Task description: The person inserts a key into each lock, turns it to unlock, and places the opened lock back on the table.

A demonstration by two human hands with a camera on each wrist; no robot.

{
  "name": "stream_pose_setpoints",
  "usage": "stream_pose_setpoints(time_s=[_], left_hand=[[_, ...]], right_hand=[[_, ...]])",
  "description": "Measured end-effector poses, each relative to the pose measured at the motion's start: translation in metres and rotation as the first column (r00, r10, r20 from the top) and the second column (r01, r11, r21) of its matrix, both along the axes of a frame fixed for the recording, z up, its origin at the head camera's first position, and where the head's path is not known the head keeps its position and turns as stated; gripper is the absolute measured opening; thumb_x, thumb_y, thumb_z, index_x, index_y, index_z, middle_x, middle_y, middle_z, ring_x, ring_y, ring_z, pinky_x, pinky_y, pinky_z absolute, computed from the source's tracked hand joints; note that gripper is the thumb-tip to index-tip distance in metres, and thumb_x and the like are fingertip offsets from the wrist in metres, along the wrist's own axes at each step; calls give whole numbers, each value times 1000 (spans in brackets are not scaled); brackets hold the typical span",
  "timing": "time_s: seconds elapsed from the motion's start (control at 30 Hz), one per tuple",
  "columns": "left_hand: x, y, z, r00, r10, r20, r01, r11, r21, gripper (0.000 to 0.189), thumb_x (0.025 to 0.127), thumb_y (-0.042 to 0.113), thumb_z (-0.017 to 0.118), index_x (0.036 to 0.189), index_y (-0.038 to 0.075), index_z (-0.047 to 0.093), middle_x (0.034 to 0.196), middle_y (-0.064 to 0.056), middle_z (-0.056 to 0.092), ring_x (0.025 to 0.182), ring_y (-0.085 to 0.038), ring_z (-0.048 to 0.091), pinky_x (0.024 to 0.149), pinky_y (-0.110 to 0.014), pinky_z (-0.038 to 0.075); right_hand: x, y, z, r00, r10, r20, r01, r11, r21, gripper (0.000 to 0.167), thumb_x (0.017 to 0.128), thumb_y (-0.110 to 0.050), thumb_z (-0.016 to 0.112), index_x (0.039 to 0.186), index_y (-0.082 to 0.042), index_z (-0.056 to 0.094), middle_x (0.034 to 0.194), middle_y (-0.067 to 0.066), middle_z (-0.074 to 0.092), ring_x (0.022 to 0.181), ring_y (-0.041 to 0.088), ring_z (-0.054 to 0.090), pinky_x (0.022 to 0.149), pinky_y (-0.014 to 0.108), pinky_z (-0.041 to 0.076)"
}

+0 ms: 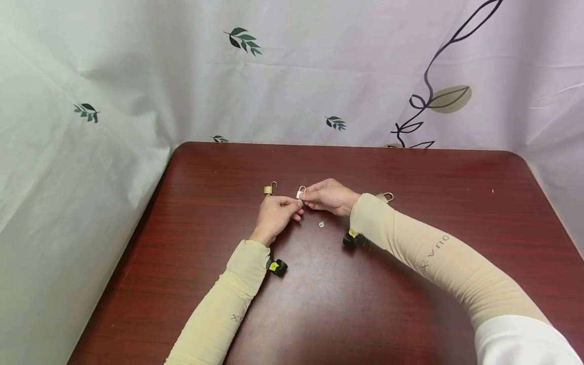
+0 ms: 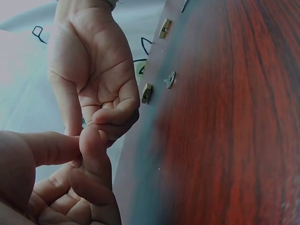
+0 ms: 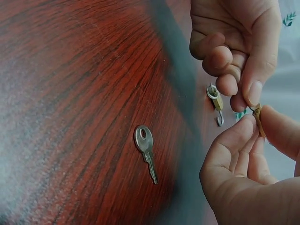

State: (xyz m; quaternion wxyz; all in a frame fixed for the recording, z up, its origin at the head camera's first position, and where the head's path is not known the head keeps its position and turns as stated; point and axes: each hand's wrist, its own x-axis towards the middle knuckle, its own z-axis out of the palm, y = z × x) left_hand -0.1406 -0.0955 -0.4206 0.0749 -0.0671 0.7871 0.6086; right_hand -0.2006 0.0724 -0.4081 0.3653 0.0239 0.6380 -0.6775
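Over the table, my right hand (image 1: 330, 196) pinches the body of a small brass padlock (image 3: 258, 119) between thumb and fingers, its shackle pointing up in the head view. My left hand (image 1: 276, 215) meets it from the left. Its thumb and index finger pinch a key at the padlock's lower end, almost fully hidden by the fingertips. A loose silver key (image 3: 145, 147) lies flat on the table, below the hands in the head view. Beyond the left hand sits another padlock (image 1: 267, 190) with its shackle swung out and a key (image 3: 212, 90) in its bottom.
Partly behind the right sleeve (image 1: 376, 218) lies a padlock (image 1: 388, 197). The left wrist view shows two brass padlocks, one (image 2: 146, 93) near the key and one (image 2: 165, 28) farther off. A patterned curtain (image 1: 292, 91) hangs behind the dark red table (image 1: 347, 304).
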Motion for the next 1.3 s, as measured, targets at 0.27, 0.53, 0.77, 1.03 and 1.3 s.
stream_pose_setpoints(time_s=[0.27, 0.53, 0.77, 1.03, 1.3], left_hand=[[0, 1, 3, 999, 28, -29, -29, 997, -65, 11, 90, 10, 71, 88, 1, 78, 70, -5, 73, 54, -9, 67, 53, -21, 48], [0, 2, 2, 998, 37, -47, -44, 989, -142, 12, 90, 14, 73, 84, 6, 79, 66, 0, 72, 54, -10, 68, 50, -20, 44], [0, 2, 2, 997, 38, -63, -49, 979, -199, 13, 89, 17, 74, 82, 9, 80, 64, 3, 72, 56, -11, 69, 55, -21, 44], [0, 2, 3, 997, 38, -68, -53, 969, -241, 15, 89, 20, 74, 81, 9, 81, 62, 6, 71, 56, -11, 70, 60, -23, 46], [1, 4, 2, 996, 32, -88, -54, 963, -263, 16, 89, 20, 74, 80, 9, 80, 62, 6, 70, 55, -10, 69, 58, -23, 48]], right_hand=[[1, -1, -1, 1000, -12, -25, 12, 1000, -11, 15, 98, 1, 62, 86, -5, 69, 78, 0, 69, 68, 5, 62, 69, 19, 53], [0, -2, -1, 1000, -10, -27, 10, 1000, 18, 15, 98, -1, 62, 86, -4, 71, 75, 0, 69, 65, 6, 59, 64, 18, 51], [1, -2, -1, 1000, -6, -24, 6, 1000, 8, 16, 98, 0, 62, 86, -5, 71, 74, 0, 69, 64, 6, 58, 63, 18, 50], [1, -2, 0, 1000, 7, -26, -6, 1000, 9, 17, 98, -1, 63, 84, -5, 72, 74, 0, 69, 64, 5, 58, 63, 18, 50], [0, -3, -2, 1000, 0, -24, 0, 1000, 23, 17, 98, -1, 63, 83, -6, 70, 74, -1, 68, 66, 5, 58, 67, 19, 51]])
